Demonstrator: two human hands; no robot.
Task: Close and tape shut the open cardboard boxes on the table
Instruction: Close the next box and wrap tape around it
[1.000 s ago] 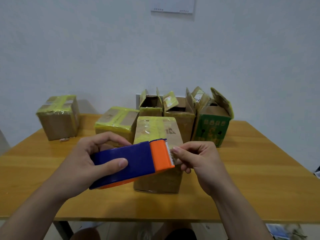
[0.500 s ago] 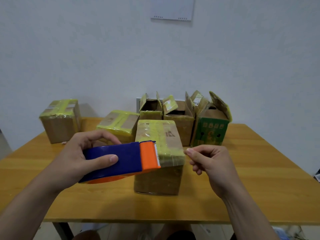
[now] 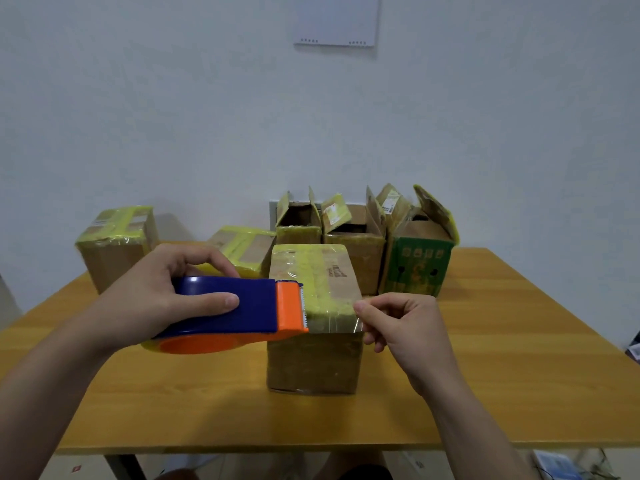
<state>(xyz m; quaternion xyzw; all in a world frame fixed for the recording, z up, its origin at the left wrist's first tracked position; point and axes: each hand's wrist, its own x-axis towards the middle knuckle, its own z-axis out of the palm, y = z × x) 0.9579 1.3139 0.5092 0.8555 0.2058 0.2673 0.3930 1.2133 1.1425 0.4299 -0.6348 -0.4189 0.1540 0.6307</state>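
Note:
My left hand grips a blue and orange tape dispenser held just left of a closed cardboard box at the table's middle. A strip of clear tape stretches from the dispenser's toothed blade across the box's front top edge. My right hand pinches the free end of that strip at the box's right corner. The box top carries yellow tape. Behind it stand three open boxes: a small brown one, a brown one and a green printed one, flaps up.
Two closed, taped boxes sit at the back left, one near the table's left edge, another partly behind my left hand. The wooden table has bare surface to the right and in front. A white wall stands close behind.
The dispenser moved left and my right hand moved right, drawing out a strip of tape. The strip now spans the front top edge of the middle box.

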